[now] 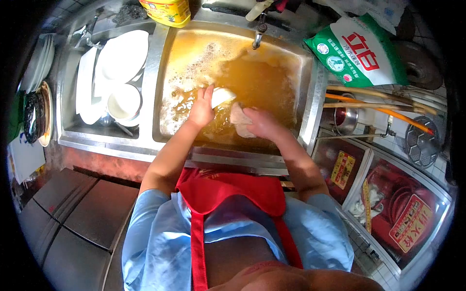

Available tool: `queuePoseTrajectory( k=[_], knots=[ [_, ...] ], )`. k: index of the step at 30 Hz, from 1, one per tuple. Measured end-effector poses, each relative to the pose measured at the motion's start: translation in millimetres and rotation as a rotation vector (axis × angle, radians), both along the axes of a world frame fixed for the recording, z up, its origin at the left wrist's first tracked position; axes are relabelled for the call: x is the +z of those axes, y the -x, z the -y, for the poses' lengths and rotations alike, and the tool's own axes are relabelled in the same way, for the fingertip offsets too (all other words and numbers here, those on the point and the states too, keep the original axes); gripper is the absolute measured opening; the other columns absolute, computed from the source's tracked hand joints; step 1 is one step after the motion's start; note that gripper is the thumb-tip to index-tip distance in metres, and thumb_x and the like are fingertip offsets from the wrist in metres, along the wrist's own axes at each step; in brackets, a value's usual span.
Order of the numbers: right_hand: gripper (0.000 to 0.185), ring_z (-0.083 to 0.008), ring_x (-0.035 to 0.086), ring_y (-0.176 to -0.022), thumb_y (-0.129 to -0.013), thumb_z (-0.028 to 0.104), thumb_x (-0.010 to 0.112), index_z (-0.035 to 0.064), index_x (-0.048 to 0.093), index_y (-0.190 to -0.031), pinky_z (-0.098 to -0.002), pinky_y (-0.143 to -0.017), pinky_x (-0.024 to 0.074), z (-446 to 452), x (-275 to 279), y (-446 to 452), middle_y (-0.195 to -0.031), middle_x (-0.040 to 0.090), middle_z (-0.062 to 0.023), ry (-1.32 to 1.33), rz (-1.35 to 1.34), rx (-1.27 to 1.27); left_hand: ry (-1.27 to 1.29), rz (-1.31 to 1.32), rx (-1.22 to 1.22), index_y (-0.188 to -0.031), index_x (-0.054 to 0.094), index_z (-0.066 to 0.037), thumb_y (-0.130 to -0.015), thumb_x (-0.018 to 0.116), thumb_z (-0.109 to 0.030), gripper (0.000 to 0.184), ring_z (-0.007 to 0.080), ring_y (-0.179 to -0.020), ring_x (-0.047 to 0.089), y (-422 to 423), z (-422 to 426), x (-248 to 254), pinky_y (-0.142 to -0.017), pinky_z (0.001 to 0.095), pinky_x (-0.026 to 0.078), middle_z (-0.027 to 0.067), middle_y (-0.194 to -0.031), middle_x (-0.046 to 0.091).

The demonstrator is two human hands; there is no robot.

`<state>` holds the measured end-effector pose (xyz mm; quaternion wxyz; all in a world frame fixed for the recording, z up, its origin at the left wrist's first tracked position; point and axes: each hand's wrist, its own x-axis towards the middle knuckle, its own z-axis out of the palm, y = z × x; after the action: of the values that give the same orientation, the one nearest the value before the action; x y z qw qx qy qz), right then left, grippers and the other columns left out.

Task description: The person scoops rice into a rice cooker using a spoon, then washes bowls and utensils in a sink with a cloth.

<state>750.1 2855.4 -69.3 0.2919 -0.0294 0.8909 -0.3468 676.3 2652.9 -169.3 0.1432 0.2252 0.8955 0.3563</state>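
In the sink basin [262, 82] full of brownish, foamy water, my left hand [202, 107] holds a white dish [222, 97] by its left side, and part of that dish is under the water. My right hand [264, 123] grips a pale, wet cloth [241, 120] just to the right of the dish. Foam floats around my left hand and along the basin's left side. The fingertips of my right hand are partly hidden by the cloth.
White plates [121, 56] and a white bowl [124, 102] fill the left basin. A faucet [260, 31] hangs over the back edge. Behind stands a yellow container [167, 10]. On the right are a green-and-white bag [357, 51], long sticks [374, 105] and a metal pot [345, 118].
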Motion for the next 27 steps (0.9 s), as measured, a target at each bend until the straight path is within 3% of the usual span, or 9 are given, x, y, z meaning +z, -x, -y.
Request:
queuePoseTrajectory(
  k=[7,9,12,13,16,17,22,25,27],
  knots=[
    [0.056,-0.0340,0.038,-0.118,-0.069,0.011,0.062,0.0111,0.042,-0.122,-0.0439,-0.094,0.0362,25.4,23.7,26.7,-0.124,0.042,-0.0175,0.358,-0.405,-0.238,-0.298,0.218,-0.349,-0.130,0.031,-0.006,-0.073,0.062,-0.007,0.064,0.0348,-0.101,0.052,-3.4,-12.5,-22.3,-0.087,0.0374,0.045,0.0185,-0.122,0.041],
    [0.060,-0.0316,0.039,-0.117,-0.072,0.008,0.061,0.0148,0.038,-0.127,-0.0427,-0.095,0.0370,26.0,0.4,32.7,-0.131,0.034,-0.0145,0.127,-0.521,-0.049,-0.493,0.226,-0.304,-0.127,0.037,-0.006,-0.076,0.061,-0.007,0.056,0.0284,-0.105,0.052,-6.2,-17.5,-4.0,-0.089,0.0360,0.044,0.0143,-0.124,0.045],
    [0.057,-0.0295,0.042,-0.115,-0.075,0.009,0.060,0.0166,0.040,-0.127,-0.0425,-0.093,0.0394,42.4,-20.9,39.8,-0.132,0.034,-0.0133,-0.392,-0.699,0.249,-0.375,0.542,-0.194,-0.118,0.043,-0.001,-0.075,0.058,0.000,0.046,0.0294,-0.109,0.047,7.4,-24.2,34.1,-0.094,0.0395,0.041,0.0195,-0.114,0.049],
    [0.054,-0.0290,0.043,-0.114,-0.076,0.011,0.060,0.0166,0.042,-0.126,-0.0427,-0.092,0.0404,49.0,-25.1,40.8,-0.131,0.036,-0.0135,-0.594,-0.752,0.348,-0.178,0.321,-0.322,-0.116,0.044,0.001,-0.073,0.054,0.006,0.044,0.0309,-0.108,0.048,8.0,-20.7,14.9,-0.093,0.0377,0.042,0.0224,-0.111,0.049],
    [0.039,-0.0256,0.050,-0.107,-0.080,0.011,0.057,0.0134,0.049,-0.118,-0.0404,-0.086,0.0440,47.6,-43.3,71.2,-0.121,0.049,-0.0126,-0.360,-0.373,0.292,-0.103,0.380,-0.262,-0.113,0.046,0.002,-0.072,0.050,0.009,0.041,0.0332,-0.105,0.050,10.7,-27.6,6.9,-0.093,0.0366,0.042,0.0231,-0.107,0.052],
    [0.036,-0.0248,0.051,-0.105,-0.080,0.011,0.057,0.0129,0.051,-0.115,-0.0396,-0.085,0.0447,40.7,-54.8,75.4,-0.116,0.052,-0.0121,-0.233,-0.255,0.109,0.057,0.243,-0.322,-0.110,0.047,0.003,-0.072,0.049,0.007,0.038,0.0361,-0.104,0.050,12.6,-24.4,24.9,-0.091,0.0378,0.042,0.0246,-0.103,0.052],
    [0.030,-0.0225,0.055,-0.097,-0.079,0.011,0.057,0.0107,0.054,-0.109,-0.0362,-0.082,0.0454,18.6,-65.7,57.2,-0.102,0.059,-0.0096,0.215,0.198,-0.687,-0.077,0.312,0.032,-0.120,0.040,0.003,-0.069,0.053,0.004,0.053,0.0400,-0.105,0.045,17.1,-23.8,17.2,-0.090,0.0388,0.040,0.0273,-0.110,0.047],
    [0.035,-0.0251,0.053,-0.101,-0.079,0.012,0.056,0.0072,0.050,-0.113,-0.0379,-0.086,0.0433,40.1,-143.0,16.0,-0.108,0.056,-0.0089,1.175,0.299,-1.479,-0.233,0.225,0.113,-0.129,0.032,0.001,-0.072,0.053,0.003,0.060,0.0362,-0.108,0.045,6.0,-30.6,-3.5,-0.095,0.0361,0.037,0.0246,-0.116,0.045],
    [0.031,-0.0237,0.055,-0.099,-0.082,0.017,0.052,0.0068,0.051,-0.111,-0.0376,-0.085,0.0441,60.7,-145.5,13.0,-0.106,0.058,-0.0082,1.238,0.311,-1.640,-0.388,0.331,0.197,-0.130,0.030,0.001,-0.076,0.055,-0.002,0.060,0.0330,-0.110,0.045,-3.3,-39.3,-19.1,-0.095,0.0364,0.037,0.0226,-0.117,0.046]
  ],
)
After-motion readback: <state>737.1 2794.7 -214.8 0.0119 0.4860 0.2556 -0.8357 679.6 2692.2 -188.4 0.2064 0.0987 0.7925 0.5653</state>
